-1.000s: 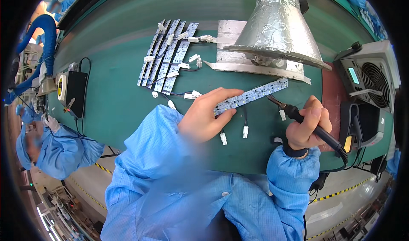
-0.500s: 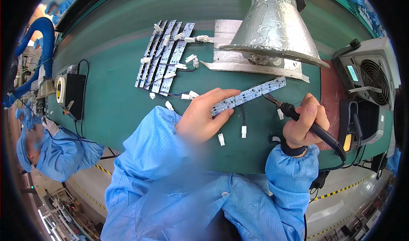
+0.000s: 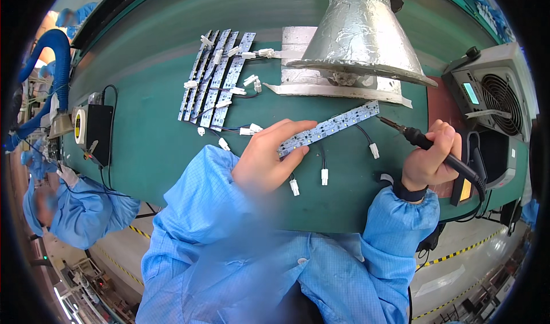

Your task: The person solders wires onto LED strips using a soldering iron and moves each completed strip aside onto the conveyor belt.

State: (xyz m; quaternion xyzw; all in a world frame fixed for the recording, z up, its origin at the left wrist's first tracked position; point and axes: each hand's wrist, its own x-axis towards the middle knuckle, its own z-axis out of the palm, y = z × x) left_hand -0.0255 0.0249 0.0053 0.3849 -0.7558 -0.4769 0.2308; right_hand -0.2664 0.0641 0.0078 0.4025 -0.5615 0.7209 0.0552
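Observation:
My left hand (image 3: 267, 154) pinches the near end of a narrow LED circuit board (image 3: 338, 125), which slants up to the right over the green mat. Short dark leads with white plug connectors (image 3: 325, 177) hang from the board's lower edge. Wrapped round a black soldering iron (image 3: 420, 138) is my right hand (image 3: 431, 155), closed, with a dark strap at the wrist. The iron's tip points left, close to the board's far right end; whether they touch I cannot tell. To the left, several like boards (image 3: 229, 89) lie side by side with white connectors on them.
A foil-covered extraction hood (image 3: 361, 38) stands over a metal plate (image 3: 295, 38) at the back. On the right are a grey unit with a fan (image 3: 487, 95) and the iron's cable. A black box (image 3: 93, 130) and a blue hose (image 3: 60, 66) are left, beside another person (image 3: 86, 209).
My right hand has moved right with the soldering iron, bringing its tip from below the board to near its right end. My left hand still holds the board.

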